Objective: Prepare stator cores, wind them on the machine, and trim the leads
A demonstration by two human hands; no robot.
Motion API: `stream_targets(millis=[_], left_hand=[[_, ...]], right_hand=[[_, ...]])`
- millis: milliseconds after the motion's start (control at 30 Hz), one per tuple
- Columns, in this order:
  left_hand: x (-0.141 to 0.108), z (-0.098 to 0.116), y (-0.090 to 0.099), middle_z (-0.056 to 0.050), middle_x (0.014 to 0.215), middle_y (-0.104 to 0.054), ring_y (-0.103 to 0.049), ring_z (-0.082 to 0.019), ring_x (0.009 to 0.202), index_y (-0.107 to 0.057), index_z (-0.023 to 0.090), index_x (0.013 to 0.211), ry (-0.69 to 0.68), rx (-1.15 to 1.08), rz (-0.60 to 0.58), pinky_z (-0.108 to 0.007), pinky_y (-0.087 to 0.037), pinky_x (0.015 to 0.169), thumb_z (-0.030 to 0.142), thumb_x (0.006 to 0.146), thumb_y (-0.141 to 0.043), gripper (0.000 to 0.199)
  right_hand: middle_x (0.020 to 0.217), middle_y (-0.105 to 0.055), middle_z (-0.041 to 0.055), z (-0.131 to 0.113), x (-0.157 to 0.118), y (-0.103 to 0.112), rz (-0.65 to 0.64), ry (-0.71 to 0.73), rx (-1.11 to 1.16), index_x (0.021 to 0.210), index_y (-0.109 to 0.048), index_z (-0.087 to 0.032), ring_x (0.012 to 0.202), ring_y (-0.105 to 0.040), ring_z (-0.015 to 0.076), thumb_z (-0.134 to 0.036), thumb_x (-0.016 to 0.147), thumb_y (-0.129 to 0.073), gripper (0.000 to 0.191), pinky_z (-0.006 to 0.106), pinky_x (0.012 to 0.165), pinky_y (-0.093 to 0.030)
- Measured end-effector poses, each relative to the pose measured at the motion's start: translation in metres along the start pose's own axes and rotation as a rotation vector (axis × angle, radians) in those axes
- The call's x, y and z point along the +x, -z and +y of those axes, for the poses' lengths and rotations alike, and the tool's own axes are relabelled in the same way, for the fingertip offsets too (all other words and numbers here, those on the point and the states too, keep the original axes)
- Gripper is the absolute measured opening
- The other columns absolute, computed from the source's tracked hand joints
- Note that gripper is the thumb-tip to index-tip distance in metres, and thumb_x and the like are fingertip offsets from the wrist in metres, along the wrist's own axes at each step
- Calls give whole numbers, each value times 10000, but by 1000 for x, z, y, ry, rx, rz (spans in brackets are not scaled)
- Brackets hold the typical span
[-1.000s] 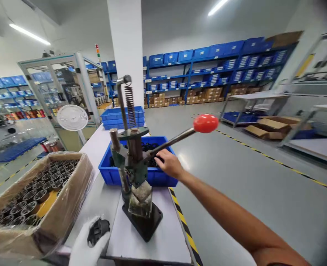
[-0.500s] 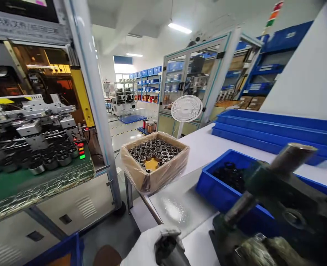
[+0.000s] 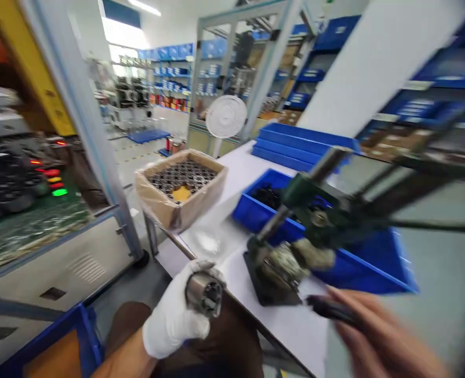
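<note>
My left hand [image 3: 168, 316], in a white glove, is closed around a metal cylinder with a slotted inside, like a motor stator [image 3: 198, 292], its open end facing right. Bare and smeared by motion, my right hand [image 3: 386, 331] has its fingers around a slim black object [image 3: 335, 310] whose kind is too blurred to tell. Between the hands, a dark green hand press [image 3: 301, 191] with a steel column stands on the white table [image 3: 283, 328]. Wrapped material [image 3: 283, 262] sits low on the press.
A plastic-wrapped carton [image 3: 179, 210] of similar stators stands at the table's far left corner. Behind the press, a blue bin [image 3: 252, 212] holds black parts. Stacked blue trays [image 3: 275, 157] and a white fan [image 3: 226, 116] are farther back. A machine frame [image 3: 94, 121] rises at left.
My view has swung right and down. The left hand with the stator has come fully into view, and my right hand with the black object has appeared at lower right.
</note>
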State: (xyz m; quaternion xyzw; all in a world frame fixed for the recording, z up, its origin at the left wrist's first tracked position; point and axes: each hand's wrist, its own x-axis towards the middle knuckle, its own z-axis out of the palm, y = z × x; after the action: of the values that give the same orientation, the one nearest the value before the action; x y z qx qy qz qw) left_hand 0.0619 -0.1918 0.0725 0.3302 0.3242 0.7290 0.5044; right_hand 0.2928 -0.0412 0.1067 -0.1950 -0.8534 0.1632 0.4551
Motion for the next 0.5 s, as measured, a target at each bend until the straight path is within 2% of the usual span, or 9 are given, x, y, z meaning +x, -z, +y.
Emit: stream_targets(millis=[33, 100, 200, 300, 367, 500], left_hand=[[-2, -1, 1, -76, 1122, -645, -643, -176, 895, -597, 258, 1236, -1, 80, 14, -248, -519, 807, 604, 399, -895, 953], [-5, -2, 2, -61, 1126, -648, -638, -227, 1014, -602, 261, 1222, -3, 230, 53, -291, -492, 956, 627, 299, -889, 1033], [-9, 2, -6, -43, 1119, -675, -670, -243, 1010, -613, 267, 1173, -2, 395, 113, -306, -526, 948, 571, 248, -927, 1023], [-11, 9, -20, -31, 1059, -713, -709, -231, 956, -633, 251, 1095, -61, 516, 196, -294, -579, 859, 414, 374, -967, 811], [-12, 13, -26, -33, 1027, -726, -721, -219, 926, -642, 236, 1063, -104, 570, 251, -282, -592, 825, 360, 478, -939, 668], [-9, 16, -27, -41, 1031, -737, -724, -224, 934, -652, 236, 1074, -167, 630, 271, -286, -598, 822, 438, 519, -916, 647]], right_hand=[[962, -671, 110, -16, -6, 2, -25, 22, 49, 1258, -606, -253, 866, -677, 224, -147, 925, -563, 352, 331, 703, -585], [964, -674, 84, -43, -3, -12, -148, 80, 270, 1284, -555, -212, 894, -668, 192, -41, 897, -527, 424, 306, 750, -586], [998, -614, 100, -62, 15, -48, -163, 122, 445, 1258, -566, -171, 882, -623, 161, -28, 890, -516, 398, 267, 716, -566], [961, -550, 95, -65, 21, -69, -76, 150, 410, 1291, -550, -159, 842, -570, 149, -24, 891, -512, 424, 251, 664, -534], [993, -555, 111, -63, 19, -71, -91, 221, 400, 1344, -494, -140, 875, -567, 164, -23, 876, -508, 483, 266, 683, -540], [1070, -579, 179, -56, 15, -65, -145, 365, 314, 1329, -468, -51, 952, -590, 229, -145, 847, -583, 504, 334, 725, -564]])
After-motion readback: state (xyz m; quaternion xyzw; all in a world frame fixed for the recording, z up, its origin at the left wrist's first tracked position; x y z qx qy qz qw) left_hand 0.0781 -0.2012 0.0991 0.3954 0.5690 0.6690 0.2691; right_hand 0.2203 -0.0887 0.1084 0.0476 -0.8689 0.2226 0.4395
